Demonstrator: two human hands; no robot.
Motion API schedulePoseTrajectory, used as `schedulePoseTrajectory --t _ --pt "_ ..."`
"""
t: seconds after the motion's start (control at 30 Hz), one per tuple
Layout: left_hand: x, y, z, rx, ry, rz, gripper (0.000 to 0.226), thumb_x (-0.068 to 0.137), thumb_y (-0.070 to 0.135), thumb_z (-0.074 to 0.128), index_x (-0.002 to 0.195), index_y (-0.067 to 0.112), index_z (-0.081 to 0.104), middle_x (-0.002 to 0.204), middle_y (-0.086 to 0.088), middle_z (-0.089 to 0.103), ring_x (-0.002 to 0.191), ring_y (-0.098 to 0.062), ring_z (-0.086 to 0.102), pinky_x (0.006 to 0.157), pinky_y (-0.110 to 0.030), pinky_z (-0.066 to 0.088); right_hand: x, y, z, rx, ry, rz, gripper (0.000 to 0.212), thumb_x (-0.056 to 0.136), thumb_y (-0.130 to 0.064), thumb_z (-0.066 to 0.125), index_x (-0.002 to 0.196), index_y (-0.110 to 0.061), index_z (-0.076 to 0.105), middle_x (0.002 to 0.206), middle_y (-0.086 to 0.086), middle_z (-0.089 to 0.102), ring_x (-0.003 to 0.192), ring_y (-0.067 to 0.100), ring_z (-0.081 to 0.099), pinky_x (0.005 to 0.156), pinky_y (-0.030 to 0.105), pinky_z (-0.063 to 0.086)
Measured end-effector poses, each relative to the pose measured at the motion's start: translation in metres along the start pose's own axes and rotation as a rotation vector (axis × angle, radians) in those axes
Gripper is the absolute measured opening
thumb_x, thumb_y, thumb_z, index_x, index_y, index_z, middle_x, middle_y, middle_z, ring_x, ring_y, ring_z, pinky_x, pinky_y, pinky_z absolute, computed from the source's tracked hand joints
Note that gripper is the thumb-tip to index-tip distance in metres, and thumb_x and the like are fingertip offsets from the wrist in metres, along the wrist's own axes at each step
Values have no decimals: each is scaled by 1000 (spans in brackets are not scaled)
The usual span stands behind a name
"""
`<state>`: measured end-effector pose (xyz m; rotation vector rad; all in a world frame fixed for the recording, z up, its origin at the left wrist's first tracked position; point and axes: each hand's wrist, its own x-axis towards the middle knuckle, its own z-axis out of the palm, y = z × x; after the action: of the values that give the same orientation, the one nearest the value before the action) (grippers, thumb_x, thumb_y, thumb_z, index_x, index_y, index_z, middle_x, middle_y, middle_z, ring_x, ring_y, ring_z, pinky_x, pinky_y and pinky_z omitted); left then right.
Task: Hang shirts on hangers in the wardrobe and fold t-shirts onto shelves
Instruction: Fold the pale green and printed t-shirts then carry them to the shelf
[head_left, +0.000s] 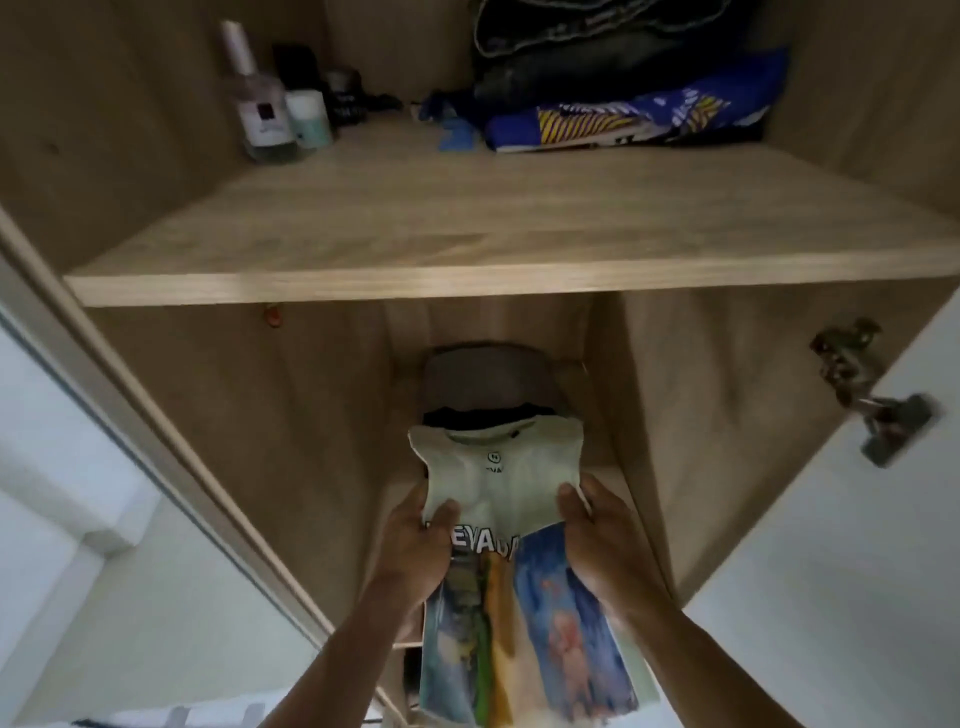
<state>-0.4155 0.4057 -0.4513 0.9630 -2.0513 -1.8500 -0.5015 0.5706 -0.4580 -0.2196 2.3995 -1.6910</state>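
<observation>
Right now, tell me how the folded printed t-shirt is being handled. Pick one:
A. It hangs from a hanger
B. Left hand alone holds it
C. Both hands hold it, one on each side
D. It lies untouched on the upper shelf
C: the left hand and the right hand grip opposite sides of the printed t-shirt, holding it at the compartment under the upper shelf.

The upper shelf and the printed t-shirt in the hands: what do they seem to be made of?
Upper shelf: probably laminated board with a matte, light wood-grain finish; the grain looks flat and even, so solid wood is less likely.
Printed t-shirt: soft knit fabric, likely cotton; it bends and hangs limp between the left hand and right hand.
</observation>
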Motion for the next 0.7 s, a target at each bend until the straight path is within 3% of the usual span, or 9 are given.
schedulePoseTrajectory --t 0.07,0.13,0.17,0.23,0.27,0.37,0.43,0.57,0.7 --pt "33 -12 10 1 17 14 19 101 17 58 101 36 63 88 17 71 79 1 69 70 -15 55 33 24 18 27 37 -23 26 104 -20 51 121 -9 68 111 7 72 105 21 65 90 23 47" --pt "62 -24 17 -19 24 3 14 101 21 58 107 31 65 96 7 73 90 -13 71 84 -32 59 62 46 34 29 68 -21 28 103 -24 53 124 -12 68 112 7 73 106 24 66 96 36 51" --pt "76 -33 20 -28 32 3 14 100 22 59 109 30 66 100 4 74 94 -18 72 90 -41 58 75 55 41 20 74 -20 29 103 -26 53 125 -14 67 106 4 73 99 24 67 91 38 53" --pt "99 -43 24 -35 40 13 15 100 24 60 111 30 68 103 3 75 97 -20 71 93 -46 56 95 66 50 20 69 -26 31 104 -29 52 129 -16 65 85 -2 69 74 19 63 70 30 51" --pt "108 -47 25 -38 39 9 16 100 24 60 113 28 68 103 4 75 97 -19 71 94 -46 56 102 70 53 27 70 -31 32 104 -29 52 130 -15 65 85 0 69 74 21 63 70 29 50" --pt "128 -55 28 -49 34 8 25 100 25 59 124 22 67 107 3 75 99 -18 71 96 -45 55 117 72 58 60 90 -74 32 103 -20 53 131 -11 65 120 3 68 111 21 63 93 28 46" --pt "138 -58 29 -53 35 16 29 101 23 59 129 22 65 112 3 74 103 -18 70 99 -45 53 124 73 61 75 89 -103 31 103 -16 53 131 -11 64 120 -1 65 113 15 59 91 19 39" --pt "153 -61 31 -46 30 20 29 100 22 60 129 23 65 112 5 73 103 -16 69 100 -44 53 141 79 68 113 69 -106 29 103 -13 52 130 -11 63 116 -2 64 108 11 57 91 17 38" --pt "166 -57 32 -27 17 18 26 100 25 59 125 34 59 118 5 68 108 -17 65 102 -42 51 155 85 74 126 68 -94 25 104 -16 51 124 -12 65 112 3 69 106 21 64 96 34 49"
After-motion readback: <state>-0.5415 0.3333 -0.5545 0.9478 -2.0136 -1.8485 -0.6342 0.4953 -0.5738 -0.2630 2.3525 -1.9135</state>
